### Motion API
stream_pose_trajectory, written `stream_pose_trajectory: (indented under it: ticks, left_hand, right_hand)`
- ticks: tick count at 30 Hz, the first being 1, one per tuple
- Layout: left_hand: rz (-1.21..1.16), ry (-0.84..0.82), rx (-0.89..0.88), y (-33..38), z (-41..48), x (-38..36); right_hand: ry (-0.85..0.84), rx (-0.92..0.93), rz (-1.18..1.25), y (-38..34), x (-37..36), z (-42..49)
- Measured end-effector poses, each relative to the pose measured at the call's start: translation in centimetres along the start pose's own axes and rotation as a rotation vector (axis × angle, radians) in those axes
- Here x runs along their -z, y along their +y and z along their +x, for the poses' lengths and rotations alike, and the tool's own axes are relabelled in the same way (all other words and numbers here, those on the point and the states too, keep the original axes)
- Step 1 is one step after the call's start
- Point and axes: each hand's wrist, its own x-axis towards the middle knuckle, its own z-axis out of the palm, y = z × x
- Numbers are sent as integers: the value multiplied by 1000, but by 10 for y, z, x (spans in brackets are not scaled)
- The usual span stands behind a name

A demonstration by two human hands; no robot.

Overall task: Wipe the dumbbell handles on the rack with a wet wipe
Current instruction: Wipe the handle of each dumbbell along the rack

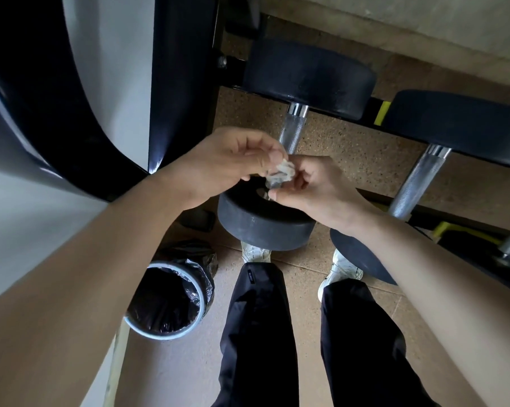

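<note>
Wet wipe [280, 171] — small, white, crumpled wad

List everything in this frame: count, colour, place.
wet wipe: 1, white, crumpled, between both hands
dumbbells: 3 in view, black heads, steel handles, on the rack; rightmost cut off
rack: 1, black with yellow parts, under the dumbbells
bin: 1, pale rim, black liner, on the floor, lower left
shoes: 2, white, below the dumbbells
trousers: black, bottom centre
left hand: pinches the wet wipe
right hand: pinches the wet wipe
</note>
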Motion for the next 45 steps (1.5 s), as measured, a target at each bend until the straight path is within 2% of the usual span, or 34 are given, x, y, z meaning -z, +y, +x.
stream_pose_trajectory:
  ticks: [2, 4, 9, 11, 13, 17, 19, 23, 26, 28, 33, 38, 42, 45]
  left_hand:
    - [-29, 69, 10, -2, 1, -2]
    - [-49, 92, 44, -8, 3, -7]
    - [28, 0, 120, -19, 2, -22]
    - [44, -36, 118, -20, 0, -22]
    - [127, -9, 117, -24, -2, -17]
    - [351, 177, 140, -42, 0, -1]
    - [403, 220, 151, -48, 1, 3]
    - [453, 94, 132, -50, 7, -5]
    - [348, 71, 94, -45, 10, -14]
    - [327, 86, 94, -45, 9, -15]
    - [532, 253, 110, -47, 9, -15]
    - [701, 203, 246, -40, 21, -15]
    - [636, 198, 354, -40, 31, -19]
    - [590, 93, 338, -38, 30, -16]
  right_hand:
    - [33, -30, 54, 2, 3, 3]
    - [58, -88, 226, 4, 9, 1]
    - [64, -186, 609, 6, 17, -4]
    - [98, -213, 658, 11, 16, -3]
    - [129, -230, 544, 19, 14, -3]
    - [104, -208, 24, 36, 2, -2]
    - [100, -199, -101, 38, -6, 3]
    - [193, -189, -86, 36, -9, 14]
    - [122, -146, -28, 31, -5, 11]
    - [57, -115, -124, 31, -4, 7]
    - [87, -156, -264, 32, -14, 11]
    - [159, -268, -411, 28, -20, 19]
    - [40, -316, -388, 27, -8, 21]
    - [-44, -347, -447, 33, 3, 23]
